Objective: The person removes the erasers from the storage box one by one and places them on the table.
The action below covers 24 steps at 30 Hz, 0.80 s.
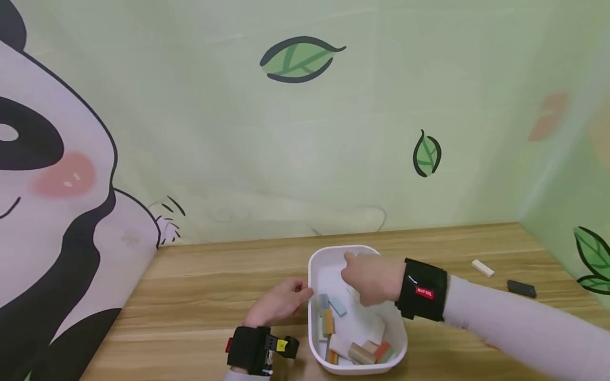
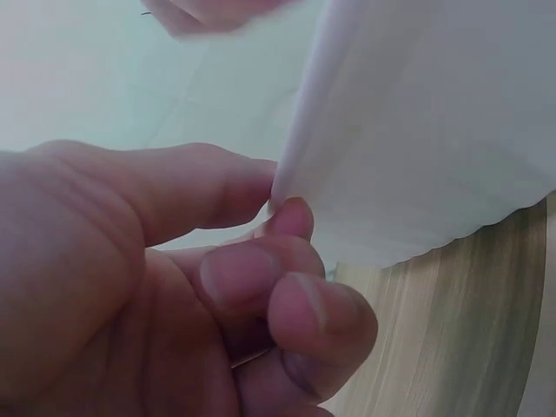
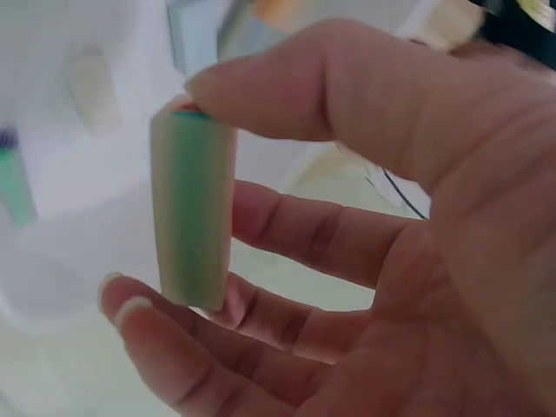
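Note:
A white plastic tub (image 1: 329, 275) stands on the table with several small blocks inside, among them a light blue block (image 1: 337, 306), an orange block (image 1: 328, 321) and a tan block (image 1: 361, 354). Thumb and forefinger of my left hand (image 1: 281, 301) pinch the tub's left rim; the left wrist view shows the tub wall (image 2: 417, 130) close by. My right hand (image 1: 371, 278) is over the far part of the tub. In the right wrist view its thumb and fingers grip a pale block with a green face (image 3: 195, 208); the head view hides this block behind the hand.
On the wooden table (image 1: 214, 296), right of the tub, lie a white block (image 1: 483, 268) and a flat black object (image 1: 521, 288). Behind the table hangs a pale green backdrop (image 1: 229, 132) with a panda and leaves.

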Available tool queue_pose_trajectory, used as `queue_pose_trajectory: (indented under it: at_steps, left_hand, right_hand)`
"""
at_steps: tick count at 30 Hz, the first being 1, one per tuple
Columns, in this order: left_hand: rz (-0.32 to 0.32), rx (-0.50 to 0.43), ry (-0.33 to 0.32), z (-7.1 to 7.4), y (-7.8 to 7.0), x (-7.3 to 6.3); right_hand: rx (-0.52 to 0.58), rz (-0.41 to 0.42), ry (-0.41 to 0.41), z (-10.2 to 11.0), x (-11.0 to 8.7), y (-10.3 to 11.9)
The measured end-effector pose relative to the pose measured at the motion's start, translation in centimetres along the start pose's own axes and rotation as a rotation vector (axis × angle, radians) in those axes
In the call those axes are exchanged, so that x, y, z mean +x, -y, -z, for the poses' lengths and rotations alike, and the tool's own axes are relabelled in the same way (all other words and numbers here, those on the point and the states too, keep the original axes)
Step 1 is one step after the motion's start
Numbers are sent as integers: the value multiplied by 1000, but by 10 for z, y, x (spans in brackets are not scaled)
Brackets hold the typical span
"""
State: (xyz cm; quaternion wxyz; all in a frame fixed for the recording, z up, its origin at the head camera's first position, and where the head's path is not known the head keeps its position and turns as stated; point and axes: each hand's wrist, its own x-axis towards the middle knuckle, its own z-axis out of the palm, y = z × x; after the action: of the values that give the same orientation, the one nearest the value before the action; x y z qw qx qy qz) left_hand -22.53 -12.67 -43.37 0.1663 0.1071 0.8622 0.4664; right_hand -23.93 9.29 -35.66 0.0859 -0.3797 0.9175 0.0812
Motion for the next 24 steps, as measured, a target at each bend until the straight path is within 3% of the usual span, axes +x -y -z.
queue_pose_trajectory:
  at_steps: [2, 6, 10, 16, 24]
  left_hand:
    - [13, -4, -3, 1, 0, 0]
    - [30, -4, -9, 2, -1, 1]
    - [35, -2, -6, 2, -1, 2]
    - [45, -12, 4, 3, -2, 3]
    - [46, -2, 13, 1, -1, 3]
  right_hand:
    - [71, 6, -8, 11, -13, -9]
    - [143, 54, -105, 25, -41, -33]
    - [154, 61, -203, 18, -69, -61]
    - [179, 4, -227, -19, -106, -90]
    - [259, 116, -320, -88, -136, -96]
